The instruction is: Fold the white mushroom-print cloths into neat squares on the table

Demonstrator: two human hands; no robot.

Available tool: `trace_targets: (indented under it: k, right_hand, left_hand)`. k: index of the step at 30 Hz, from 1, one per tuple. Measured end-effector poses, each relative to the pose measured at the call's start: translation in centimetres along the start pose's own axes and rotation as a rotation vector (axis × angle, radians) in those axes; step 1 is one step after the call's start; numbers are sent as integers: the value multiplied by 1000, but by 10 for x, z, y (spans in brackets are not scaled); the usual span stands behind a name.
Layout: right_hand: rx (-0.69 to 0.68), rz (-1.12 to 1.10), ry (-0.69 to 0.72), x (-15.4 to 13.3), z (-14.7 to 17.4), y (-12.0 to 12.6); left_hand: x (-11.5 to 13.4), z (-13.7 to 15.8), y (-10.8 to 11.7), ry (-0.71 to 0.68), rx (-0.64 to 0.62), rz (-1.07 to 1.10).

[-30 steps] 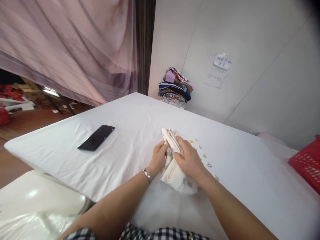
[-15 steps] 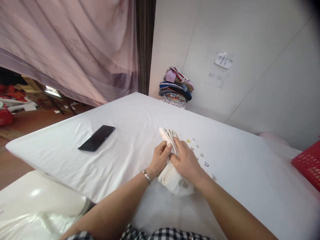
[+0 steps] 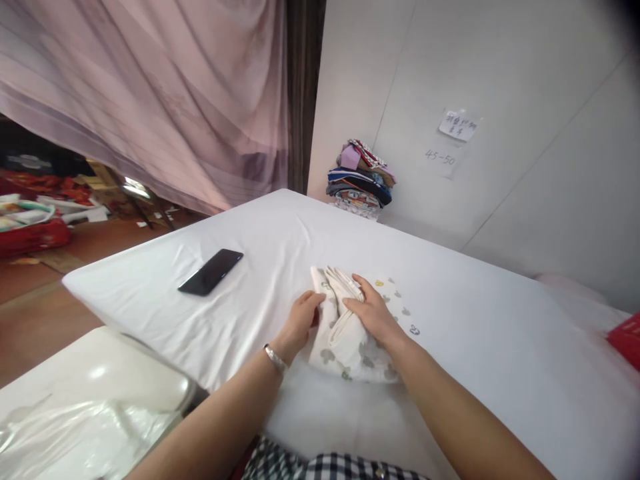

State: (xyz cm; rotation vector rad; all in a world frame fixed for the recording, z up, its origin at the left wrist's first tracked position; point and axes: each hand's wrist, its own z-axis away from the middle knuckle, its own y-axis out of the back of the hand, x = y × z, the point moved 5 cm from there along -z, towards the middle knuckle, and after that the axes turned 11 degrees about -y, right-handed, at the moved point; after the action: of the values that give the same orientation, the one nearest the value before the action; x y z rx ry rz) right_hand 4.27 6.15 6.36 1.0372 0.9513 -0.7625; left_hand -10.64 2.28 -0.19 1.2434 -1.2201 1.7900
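Observation:
A folded cream cloth (image 3: 345, 347) with grey mouse-head prints lies on the white-covered table in front of me; whether it is a garment cannot be made out. My left hand (image 3: 303, 320) pinches the left edge of its lower layer, thumb on top. My right hand (image 3: 375, 312) grips the gathered upper folds, thumb on the near side and fingers over the far side. A gap shows between the left layer and the folds. More of the printed cloth spreads flat to the right of my right hand.
A black phone (image 3: 211, 272) lies on the white table cover (image 3: 270, 233) to the left. Stacked folded clothes (image 3: 360, 180) stand by the wall at the back. A red basket (image 3: 625, 340) is at the right edge. A white stool-like surface with clear plastic (image 3: 90, 433) sits lower left.
My hands have moved apart: the left went leftward with the cloth's edge, opening out a printed layer, while the right kept hold of the folds. The view has shifted slightly left.

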Motion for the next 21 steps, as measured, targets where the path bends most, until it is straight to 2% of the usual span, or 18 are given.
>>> trace_targets:
  k: [2, 4, 9, 12, 15, 18, 21]
  right_hand:
    - [34, -34, 1, 3, 0, 4]
    - [58, -52, 13, 6, 0, 9]
    - [48, -119, 42, 12, 0, 17]
    - [31, -212, 27, 14, -1, 19]
    - [-10, -322, 6, 13, -1, 20]
    - [-71, -408, 22, 2, 2, 26]
    - [-97, -512, 33, -15, 10, 51]
  left_hand:
    - [2, 1, 15, -65, 36, -198]
    - [2, 3, 23, -73, 41, -286]
    - [-6, 4, 16, 149, -20, -71]
    - [-3, 3, 9, 194, -74, 51]
    - [-2, 4, 7, 245, -125, 47]
    - [3, 4, 7, 233, -125, 0]
    - [17, 1, 1, 145, -153, -57]
